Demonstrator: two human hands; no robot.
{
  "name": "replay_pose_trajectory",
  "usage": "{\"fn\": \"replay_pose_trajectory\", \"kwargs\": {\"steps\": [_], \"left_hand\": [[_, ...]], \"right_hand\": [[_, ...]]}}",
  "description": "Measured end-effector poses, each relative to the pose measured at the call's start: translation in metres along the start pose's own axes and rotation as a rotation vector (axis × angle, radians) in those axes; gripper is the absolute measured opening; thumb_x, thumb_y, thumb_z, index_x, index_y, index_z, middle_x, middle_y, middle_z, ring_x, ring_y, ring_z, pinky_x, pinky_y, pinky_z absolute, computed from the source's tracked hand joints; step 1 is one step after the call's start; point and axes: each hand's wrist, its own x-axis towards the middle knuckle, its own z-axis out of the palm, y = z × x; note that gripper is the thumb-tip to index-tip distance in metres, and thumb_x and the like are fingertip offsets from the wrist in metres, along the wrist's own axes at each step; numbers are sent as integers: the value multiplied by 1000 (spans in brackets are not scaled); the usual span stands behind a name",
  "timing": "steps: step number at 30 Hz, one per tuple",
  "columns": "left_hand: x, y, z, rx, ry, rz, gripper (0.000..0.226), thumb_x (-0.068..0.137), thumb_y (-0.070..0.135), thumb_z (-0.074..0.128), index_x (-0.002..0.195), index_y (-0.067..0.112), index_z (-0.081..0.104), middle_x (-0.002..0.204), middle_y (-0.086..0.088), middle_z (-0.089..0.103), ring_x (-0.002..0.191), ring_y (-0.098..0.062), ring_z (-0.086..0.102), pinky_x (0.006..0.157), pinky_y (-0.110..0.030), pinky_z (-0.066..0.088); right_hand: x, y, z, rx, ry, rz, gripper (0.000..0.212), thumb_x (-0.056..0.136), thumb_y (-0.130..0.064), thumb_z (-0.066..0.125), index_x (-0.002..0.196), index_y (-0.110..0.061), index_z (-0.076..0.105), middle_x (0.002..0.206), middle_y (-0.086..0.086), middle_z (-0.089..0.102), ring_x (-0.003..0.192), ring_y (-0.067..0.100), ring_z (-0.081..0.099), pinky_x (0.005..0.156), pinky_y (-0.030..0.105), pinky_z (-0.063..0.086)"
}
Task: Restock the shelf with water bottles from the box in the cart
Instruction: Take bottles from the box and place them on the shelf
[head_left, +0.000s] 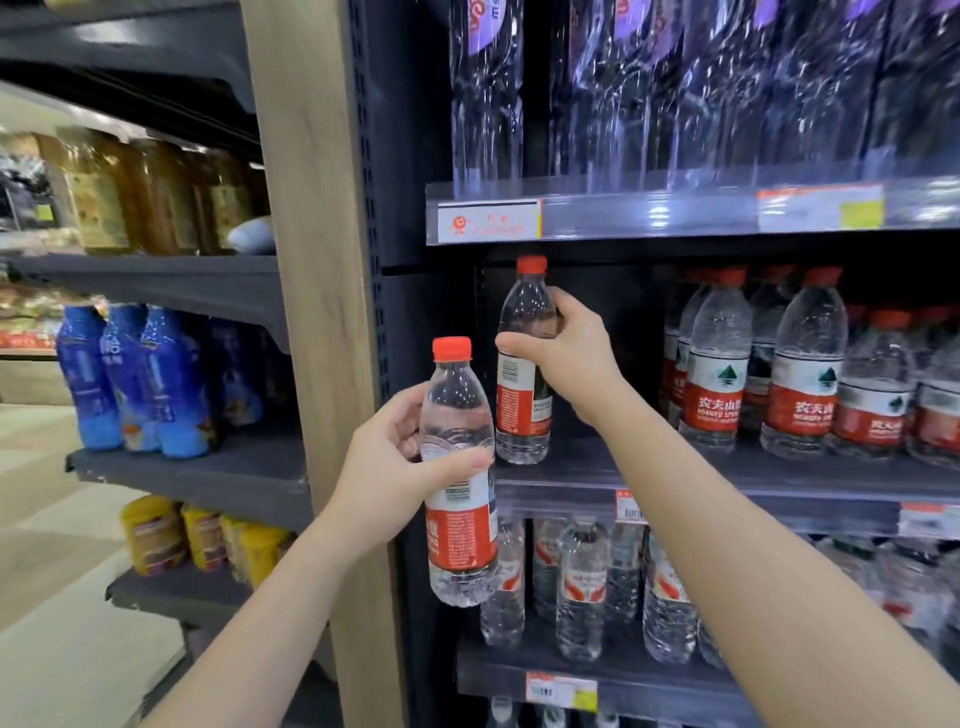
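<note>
2 red-capped water bottles are in our hands, 1 in each. Our left hand (395, 467) is wrapped round the left bottle (460, 545) at its middle, thumb across the front. It holds the bottle upright in the air in front of the shelf (831, 483), near the wooden post (311, 260).

Our right hand (563, 358) grips the right bottle (522, 415) just above its label, fingers curled round the shoulder. This bottle is upright at the left end of the shelf, its base at the board. We cannot tell whether it rests there. A gap lies between it and the stocked row (800, 374) of like bottles further right on the same shelf.

On the tier above stand tall clear bottles (485, 104), and on the tier below, smaller bottles (582, 587). To the left of the post, blue bottles (130, 379) stand on another unit.
</note>
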Motion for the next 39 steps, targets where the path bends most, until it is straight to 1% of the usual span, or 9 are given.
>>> {"fn": "replay_pose_trajectory", "kwargs": {"steps": [3,8,14,18,21,27,31,36,39], "left_hand": [[0,-7,-3,14,-14,-14,65,72,9,89,128,29,65,112,12,79,101,-7,76,79,-17,58],[0,-15,-11,29,-33,-19,64,78,1,87,128,34,64,113,12,79,102,-9,76,79,-17,58],[-2,-21,-15,12,-29,-10,64,77,3,86,128,34,64,113,13,80,102,-7,76,79,-17,59],[-2,-23,-15,15,-13,-7,66,76,1,87,126,37,64,110,18,79,102,-4,75,77,-14,57],[-4,-23,-16,11,-5,-11,67,71,12,88,127,38,63,111,19,79,103,-3,75,76,-14,58],[-4,-24,-19,10,-22,-8,67,73,11,88,131,35,64,114,14,79,107,-8,75,79,-16,58],[-3,-24,-18,-15,-9,-8,80,69,16,94,139,33,59,116,9,79,108,-11,75,82,-20,60],[0,-23,-15,-50,-13,-11,87,66,16,91,143,33,54,114,6,80,107,-16,77,83,-25,62],[1,-24,-14,-46,-16,-20,91,65,21,99,143,35,55,116,5,80,107,-17,76,84,-26,62]], "right_hand": [[15,16,12,-12,15,28,73,62,-39,88,130,-27,64,105,-6,77,100,11,73,93,44,61],[27,32,24,-28,-35,50,77,75,-31,89,144,-27,54,116,-6,74,107,13,70,97,40,58],[27,33,7,-179,-250,91,116,73,-26,92,162,-37,19,127,-13,64,117,14,64,100,37,55],[29,33,12,-204,-185,84,115,75,-21,91,163,-34,18,127,-12,59,119,13,58,102,32,49],[34,39,22,-181,-171,92,114,77,-20,90,163,-35,19,135,-6,63,119,13,57,102,30,47],[51,58,34,-196,-140,85,110,77,-29,90,161,-43,21,135,-7,67,123,18,62,100,29,48],[63,67,39,-260,-127,82,110,74,-36,90,158,-48,21,132,-7,69,120,22,65,102,37,53],[72,75,42,-265,-100,78,111,76,-33,90,161,-45,19,137,-3,67,122,22,64,100,27,49],[78,80,45,-264,-93,83,109,80,-31,88,162,-44,17,138,0,66,123,25,64,102,31,49]]}}
